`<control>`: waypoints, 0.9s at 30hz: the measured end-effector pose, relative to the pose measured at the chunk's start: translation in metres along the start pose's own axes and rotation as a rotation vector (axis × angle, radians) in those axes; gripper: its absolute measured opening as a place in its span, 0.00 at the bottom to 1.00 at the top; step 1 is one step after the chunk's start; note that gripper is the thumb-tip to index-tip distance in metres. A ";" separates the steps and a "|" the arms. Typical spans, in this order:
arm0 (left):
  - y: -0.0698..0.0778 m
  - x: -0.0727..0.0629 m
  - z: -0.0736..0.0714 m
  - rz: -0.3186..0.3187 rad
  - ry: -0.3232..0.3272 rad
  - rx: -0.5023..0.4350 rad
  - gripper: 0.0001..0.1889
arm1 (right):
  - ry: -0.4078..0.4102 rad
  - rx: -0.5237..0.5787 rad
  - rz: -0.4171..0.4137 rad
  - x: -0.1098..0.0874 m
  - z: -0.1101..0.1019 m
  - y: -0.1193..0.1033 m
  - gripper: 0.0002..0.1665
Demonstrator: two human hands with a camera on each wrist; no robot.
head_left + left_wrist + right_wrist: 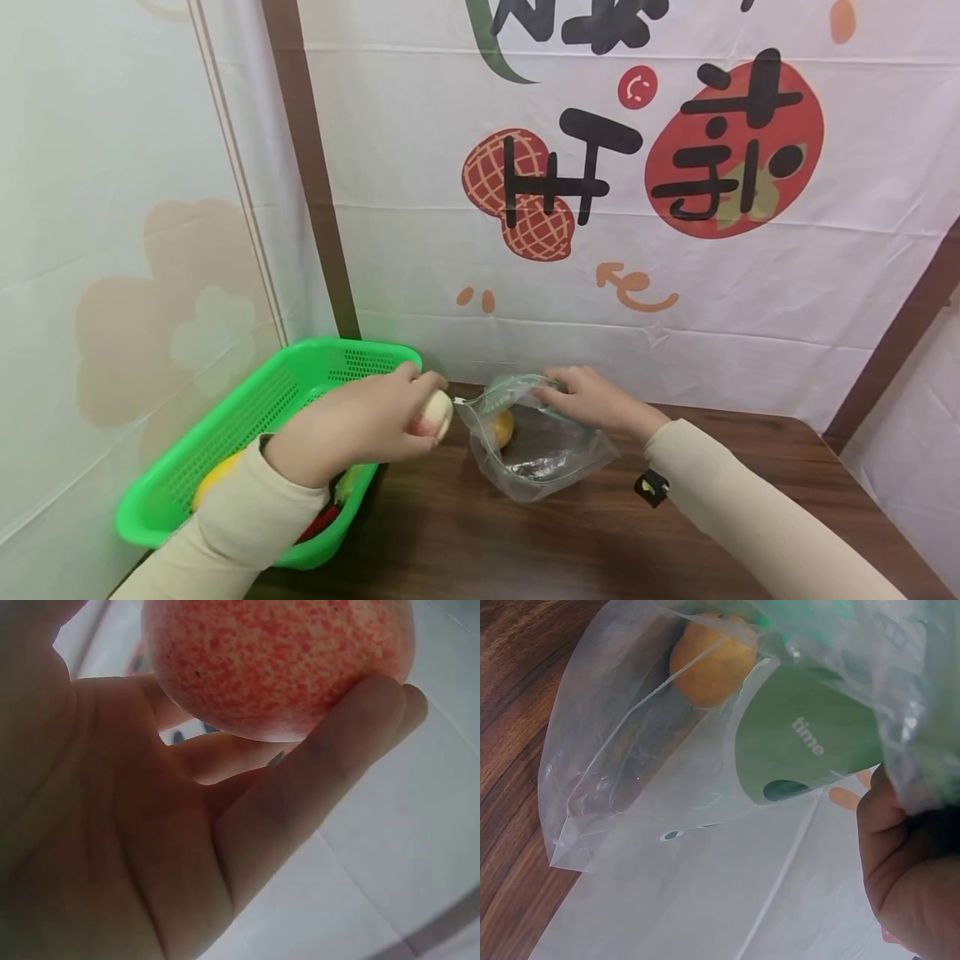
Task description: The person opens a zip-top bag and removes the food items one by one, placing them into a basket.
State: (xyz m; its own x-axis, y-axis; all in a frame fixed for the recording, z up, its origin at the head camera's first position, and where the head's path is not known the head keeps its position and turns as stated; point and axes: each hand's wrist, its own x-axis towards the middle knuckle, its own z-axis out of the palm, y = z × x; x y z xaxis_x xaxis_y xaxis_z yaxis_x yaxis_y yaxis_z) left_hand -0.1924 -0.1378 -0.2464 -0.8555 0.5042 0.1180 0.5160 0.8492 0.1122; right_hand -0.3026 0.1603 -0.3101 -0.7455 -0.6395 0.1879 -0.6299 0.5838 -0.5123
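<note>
My left hand (367, 421) holds a pale, red-speckled peach (433, 415) at the left side of the bag's mouth. In the left wrist view the fingers curl round the peach (277, 667). A clear zip bag (536, 467) stands on the table, its upper rim pinched by my right hand (592, 402). Inside the bag lies a round orange-yellow fruit (503, 428). Through the right wrist view the same fruit (712, 660) shows behind the plastic, beside a green printed patch (802, 735) reading "time". There my right hand (915, 877) appears at the bag's edge.
A green perforated basket (300, 375) stands on the left, under my left forearm, with a yellow item (215, 479) and a red item (321, 523) in it. Printed cloth walls (390, 167) rise behind and beside the brown wooden table (465, 550).
</note>
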 end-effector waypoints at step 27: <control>-0.136 -0.008 0.027 -0.245 -0.195 -0.063 0.27 | 0.004 -0.028 -0.015 0.002 0.000 -0.003 0.12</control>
State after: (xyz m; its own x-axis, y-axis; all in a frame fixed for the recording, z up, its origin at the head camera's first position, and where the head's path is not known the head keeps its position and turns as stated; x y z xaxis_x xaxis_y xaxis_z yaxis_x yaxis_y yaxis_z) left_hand -0.2574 -0.2530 -0.2892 -0.9439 0.3111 -0.1105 0.2896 0.9410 0.1752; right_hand -0.3024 0.1572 -0.3085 -0.7369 -0.6462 0.1985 -0.6466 0.5879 -0.4861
